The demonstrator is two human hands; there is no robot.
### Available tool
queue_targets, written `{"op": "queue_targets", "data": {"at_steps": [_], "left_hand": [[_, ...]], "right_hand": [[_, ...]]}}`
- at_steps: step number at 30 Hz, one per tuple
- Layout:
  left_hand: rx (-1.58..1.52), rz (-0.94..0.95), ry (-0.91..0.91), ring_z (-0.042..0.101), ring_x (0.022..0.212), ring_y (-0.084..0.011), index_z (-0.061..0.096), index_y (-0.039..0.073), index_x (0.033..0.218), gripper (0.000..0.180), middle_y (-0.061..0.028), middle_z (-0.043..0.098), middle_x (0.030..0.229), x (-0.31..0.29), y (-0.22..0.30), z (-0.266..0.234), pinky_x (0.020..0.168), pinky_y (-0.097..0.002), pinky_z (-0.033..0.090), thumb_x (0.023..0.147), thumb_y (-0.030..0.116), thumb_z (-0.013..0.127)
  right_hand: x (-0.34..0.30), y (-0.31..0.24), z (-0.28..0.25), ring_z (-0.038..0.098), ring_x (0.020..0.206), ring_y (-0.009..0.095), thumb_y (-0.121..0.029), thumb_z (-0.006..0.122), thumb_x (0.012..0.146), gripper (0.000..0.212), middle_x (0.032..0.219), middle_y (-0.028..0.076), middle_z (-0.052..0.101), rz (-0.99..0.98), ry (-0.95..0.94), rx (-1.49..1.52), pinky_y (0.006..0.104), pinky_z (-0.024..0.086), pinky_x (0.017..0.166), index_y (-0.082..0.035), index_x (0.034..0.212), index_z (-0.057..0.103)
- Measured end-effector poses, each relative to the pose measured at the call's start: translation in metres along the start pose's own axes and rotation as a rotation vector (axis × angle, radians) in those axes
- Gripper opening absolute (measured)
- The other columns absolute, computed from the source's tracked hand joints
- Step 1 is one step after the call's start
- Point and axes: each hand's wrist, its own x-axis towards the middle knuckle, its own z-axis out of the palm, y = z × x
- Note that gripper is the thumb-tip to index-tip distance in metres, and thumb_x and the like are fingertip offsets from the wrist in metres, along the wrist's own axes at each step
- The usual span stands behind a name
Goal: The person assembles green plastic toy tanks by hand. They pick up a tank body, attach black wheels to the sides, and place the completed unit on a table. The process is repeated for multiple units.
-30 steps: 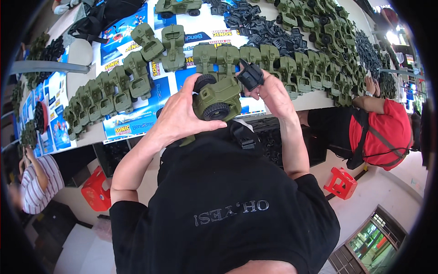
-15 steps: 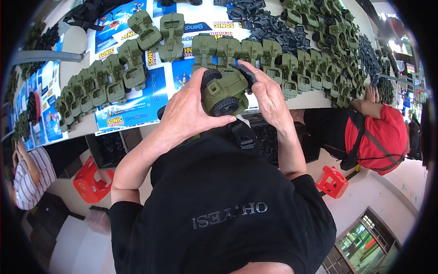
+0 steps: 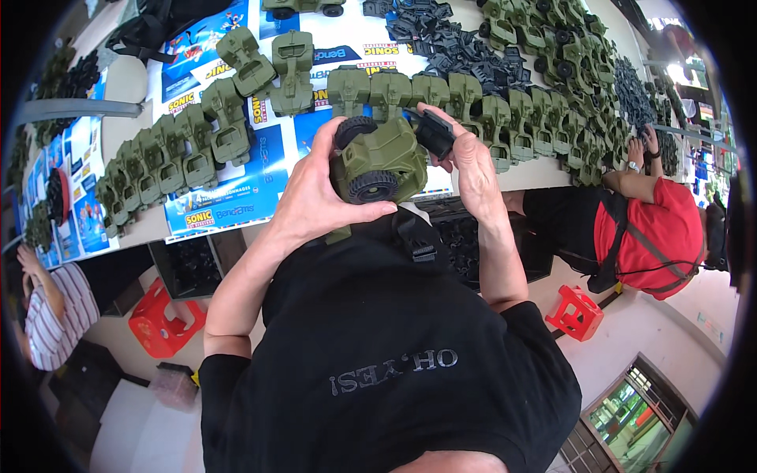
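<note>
My left hand [image 3: 306,186] grips an olive-green toy jeep [image 3: 388,151], fingers and thumb around its wheeled end. Two black wheels show on the jeep, one near the thumb and one by the fingers. My right hand [image 3: 478,175] pinches a dark plastic part [image 3: 434,132] between fingers and thumb, close beside the jeep's right end. Whether that part touches the body is hard to make out. Both hands are raised at the table's near edge, in front of a row of green jeep bodies [image 3: 392,91].
More jeep bodies [image 3: 162,150] line the table's left. A heap of dark plastic parts [image 3: 465,47] lies behind, with piled green vehicles [image 3: 552,39] farther right. Dark bins [image 3: 185,264] sit below the edge. Red stools [image 3: 162,319] and co-workers [image 3: 662,236] are at both sides.
The jeep has shifted slightly left and tilted in my left hand. My right hand has turned the dark part, so its broader side shows, and moved it a little away from the jeep.
</note>
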Motion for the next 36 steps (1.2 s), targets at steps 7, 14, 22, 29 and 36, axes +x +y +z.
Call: {"op": "queue_targets", "data": {"at_steps": [7,14,22,29,36], "left_hand": [[0.259,0.105,0.186,0.057,0.108,-0.0248,0.030,0.002,0.135,0.099,-0.0144,0.053,0.120,0.003,-0.004,0.008,0.092,-0.0371,0.047,0.058,0.024,0.088],[-0.915,-0.310,0.419,0.060,0.102,-0.0241,0.053,0.007,0.119,0.062,-0.0117,0.060,0.109,0.042,-0.030,-0.028,0.088,-0.0423,0.050,0.083,0.058,0.059],[-1.287,-0.291,0.338,0.055,0.112,-0.0262,0.049,0.009,0.127,0.075,-0.0129,0.055,0.123,0.039,-0.038,0.004,0.095,-0.0432,0.047,0.084,0.070,0.044],[-1.180,-0.287,0.519,0.043,0.123,-0.0344,0.035,0.007,0.135,0.068,-0.0135,0.044,0.124,0.033,-0.021,0.013,0.103,-0.0495,0.038,0.087,0.051,0.057],[-0.337,-0.192,0.102,0.066,0.078,-0.0193,0.058,0.000,0.108,0.030,-0.0074,0.066,0.086,-0.007,-0.009,-0.015,0.076,-0.0315,0.053,0.084,0.013,0.069]], "right_hand": [[0.012,0.011,0.009,0.047,0.074,0.009,-0.052,0.039,0.096,0.064,0.087,0.004,0.057,-0.035,0.201,0.210,0.0219,0.038,0.064,-0.002,0.135,0.044],[0.021,0.022,0.035,0.053,0.097,0.017,-0.037,0.053,0.093,0.064,0.112,0.010,0.049,-0.386,0.401,0.130,0.0292,0.043,0.081,0.000,0.140,0.031],[0.045,0.041,0.068,0.053,0.109,0.027,-0.058,0.061,0.082,0.086,0.119,0.017,0.043,-0.808,0.385,0.031,0.0391,0.041,0.094,0.003,0.135,0.031],[0.062,0.029,0.068,0.058,0.100,0.020,-0.041,0.041,0.097,0.053,0.111,0.014,0.057,-0.446,0.572,0.246,0.0329,0.048,0.086,0.000,0.130,0.042],[0.082,0.062,0.023,0.063,0.084,0.017,-0.046,0.044,0.095,0.041,0.096,0.004,0.064,0.063,0.509,1.098,0.0315,0.051,0.075,-0.010,0.109,0.058]]}}
